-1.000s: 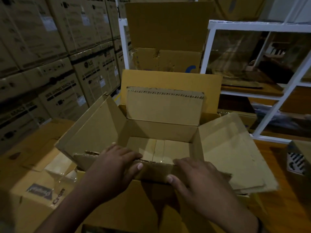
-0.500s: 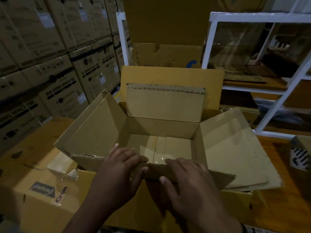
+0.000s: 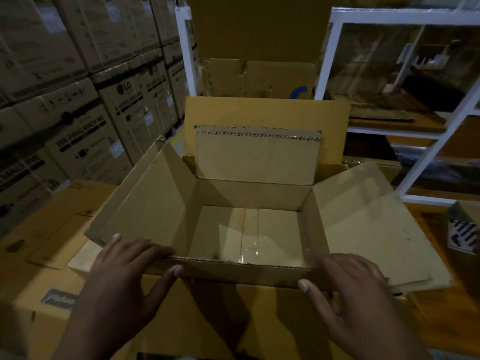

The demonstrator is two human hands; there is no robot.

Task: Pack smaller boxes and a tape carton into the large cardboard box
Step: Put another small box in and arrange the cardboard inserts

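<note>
The open cardboard box (image 3: 249, 193) sat in the middle on a larger carton (image 3: 52, 320), flaps folded out, taped floor showing. The left hand (image 3: 122, 276) pressed the left end of the near flap (image 3: 241, 271) and the right hand (image 3: 348, 289) its right end, fingers straight and slightly spread, thumbs against the flap's outer face.

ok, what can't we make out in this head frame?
Head view only:
- Lower box: interior hidden by the open box over it.
- Open box's near corners: covered by the left hand and right hand.
- Carton at the right edge: cut off by the frame.
- Shelf contents: dark, blurred.
</note>
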